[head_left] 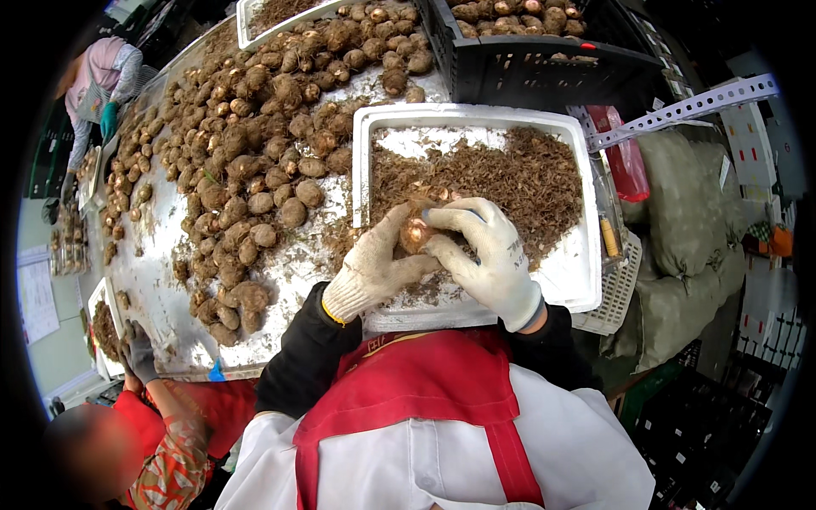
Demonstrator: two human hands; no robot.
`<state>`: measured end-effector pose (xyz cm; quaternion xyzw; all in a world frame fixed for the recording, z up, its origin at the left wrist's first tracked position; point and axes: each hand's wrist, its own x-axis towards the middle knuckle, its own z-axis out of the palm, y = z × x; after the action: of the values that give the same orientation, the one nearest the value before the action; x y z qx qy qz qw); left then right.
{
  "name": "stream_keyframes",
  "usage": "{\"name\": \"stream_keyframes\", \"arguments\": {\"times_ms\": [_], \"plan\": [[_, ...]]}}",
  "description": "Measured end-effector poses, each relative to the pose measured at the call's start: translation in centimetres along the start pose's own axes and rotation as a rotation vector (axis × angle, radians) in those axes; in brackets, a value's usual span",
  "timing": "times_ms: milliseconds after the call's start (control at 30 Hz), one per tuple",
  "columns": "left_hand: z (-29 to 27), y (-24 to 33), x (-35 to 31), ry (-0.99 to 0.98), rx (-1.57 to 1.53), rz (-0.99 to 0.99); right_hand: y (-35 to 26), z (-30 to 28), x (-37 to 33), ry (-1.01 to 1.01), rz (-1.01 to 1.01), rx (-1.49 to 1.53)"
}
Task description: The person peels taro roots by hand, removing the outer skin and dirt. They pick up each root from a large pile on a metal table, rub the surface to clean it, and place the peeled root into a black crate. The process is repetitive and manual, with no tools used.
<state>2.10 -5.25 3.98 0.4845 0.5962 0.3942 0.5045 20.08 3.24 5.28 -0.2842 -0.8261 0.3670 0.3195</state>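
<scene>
A small hairy brown taro (pixel 416 233) with a pale bare patch is held over the near left part of a white foam tray (pixel 586 280). My left hand (pixel 374 268), in a white knit glove, is closed around its left side. From the right, my right hand (pixel 486 253), gloved alike, has its thumb and fingers closed at the taro. A tiny dark bluish spot shows by the right fingertips; I cannot make out what it is. Brown fibrous scrapings (pixel 501 170) cover much of the tray floor under and beyond my hands.
A large heap of taros (pixel 263 136) spreads over the metal table (pixel 161 314) to the left. Beyond the tray stands a black crate (pixel 544 76) of taros. A perforated metal bar (pixel 680 115) and stuffed sacks (pixel 680 204) are at right. Co-workers (pixel 161 433) work at left.
</scene>
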Motion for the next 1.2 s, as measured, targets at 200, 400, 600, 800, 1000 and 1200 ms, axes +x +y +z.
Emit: {"name": "stream_keyframes", "arguments": {"times_ms": [200, 400, 600, 800, 1000, 1200], "plan": [[-0.6, 0.9, 0.2, 0.057, 0.187, -0.077, -0.4, 0.6, -0.7, -0.084, -0.046, -0.004], [-0.6, -1.4, -0.3, 0.223, 0.360, 0.055, -0.5, -0.7, -0.8, -0.010, 0.175, 0.163], [-0.4, -0.1, 0.3, 0.101, 0.292, 0.022, -0.1, 0.7, 1.5, -0.008, 0.174, 0.117], [-1.0, 1.2, -0.1, 0.036, 0.305, 0.060, 4.7, 0.8, 0.6, 0.049, 0.308, 0.058], [-1.2, 1.7, 0.3, 0.023, 0.449, -0.039, -1.3, -0.5, 1.5, -0.170, 0.082, 0.053], [-1.1, 1.8, 1.0, 0.055, 0.503, 0.009, 1.5, 0.9, 1.2, -0.081, 0.148, -0.028]]}}
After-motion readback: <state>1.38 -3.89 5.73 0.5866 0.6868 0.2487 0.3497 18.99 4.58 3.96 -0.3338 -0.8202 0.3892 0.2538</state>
